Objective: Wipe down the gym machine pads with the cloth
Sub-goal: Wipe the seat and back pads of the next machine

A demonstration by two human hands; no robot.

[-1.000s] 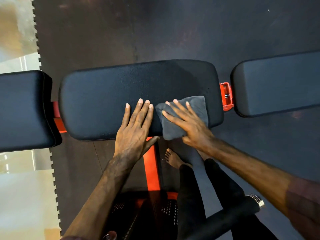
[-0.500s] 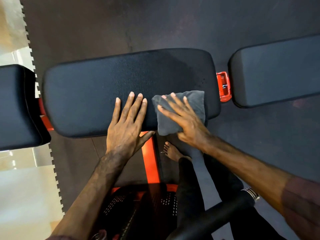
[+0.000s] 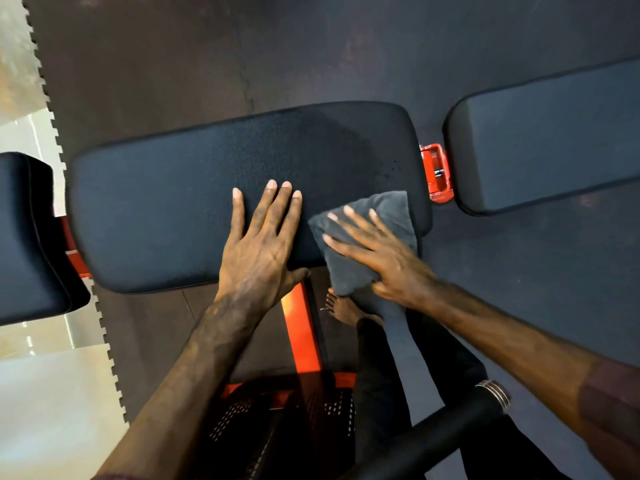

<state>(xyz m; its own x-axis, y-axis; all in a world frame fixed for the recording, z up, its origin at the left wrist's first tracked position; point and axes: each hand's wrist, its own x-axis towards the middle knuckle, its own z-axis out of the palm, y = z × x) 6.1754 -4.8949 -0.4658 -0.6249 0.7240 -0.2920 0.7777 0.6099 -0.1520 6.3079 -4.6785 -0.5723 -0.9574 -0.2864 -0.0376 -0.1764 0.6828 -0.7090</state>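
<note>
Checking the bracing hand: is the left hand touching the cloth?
Apart. The head view shows bare black pad between the left hand and the cloth.

cloth on middle pad's right near corner, another pad to its right

there is one view only, from a wide-angle camera worn on the person's head. it looks almost straight down, tipped a little forward, so the middle bench pad lies across the frame close beneath it, with straight edges bowed by the lens. the left hand and the right hand reach up into the frame from the bottom edge, forearms large and near. farther down lie the dark rubber floor mat and a bare foot. no second view shares the scene.
</note>
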